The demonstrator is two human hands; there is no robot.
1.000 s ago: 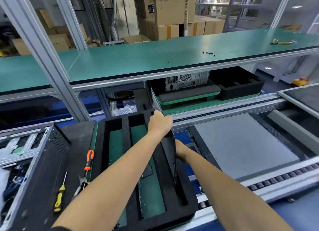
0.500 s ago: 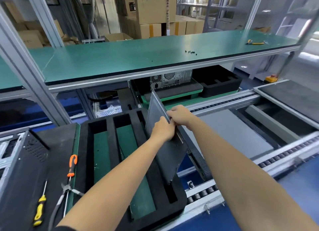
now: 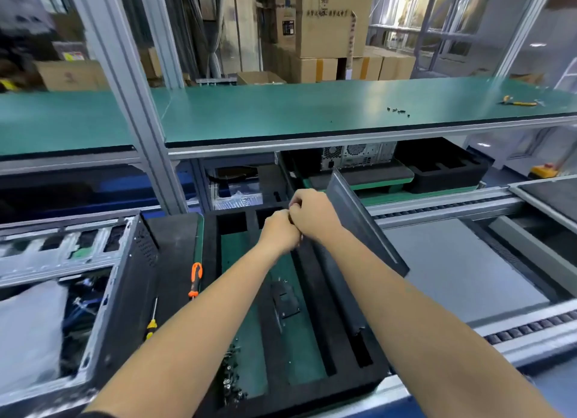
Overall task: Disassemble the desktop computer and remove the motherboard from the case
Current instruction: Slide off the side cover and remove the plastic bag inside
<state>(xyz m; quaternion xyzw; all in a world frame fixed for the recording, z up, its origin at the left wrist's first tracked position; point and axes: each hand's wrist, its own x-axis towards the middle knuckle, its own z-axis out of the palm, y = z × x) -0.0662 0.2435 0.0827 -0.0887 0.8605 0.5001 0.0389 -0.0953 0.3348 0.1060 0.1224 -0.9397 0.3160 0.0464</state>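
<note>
While both hands meet at the near upper edge of the dark side panel [image 3: 359, 227], the right hand [image 3: 312, 214] curls its fingers over that edge and the left hand [image 3: 279, 235] closes against it just beside, knuckles touching; the left looks to be pinching the same edge, though its fingertips are hidden. That panel stands tilted on its long edge, its lower edge down in a slot along the right of the black foam tray [image 3: 315, 383], its top leaning away to the right over the conveyor rollers [image 3: 437, 210].

Further left in the foam tray, a small black bracket-like part [image 3: 285, 299] lies on the green floor of a compartment, and a scatter of loose screws [image 3: 231, 380] sits at the near corner. Beside the tray an orange-handled tool [image 3: 196, 278] and a yellow-handled screwdriver [image 3: 151, 319] rest on a black surface.

At far left lies the desktop case [image 3: 125, 292], on its side and open, cables and a pale blurred sheet showing within. No motherboard can be made out, so I judge it is still in there. By that reckoning the work is early: cover off and being stowed, some screws out, while the internals and the board itself remain to be freed.
</note>
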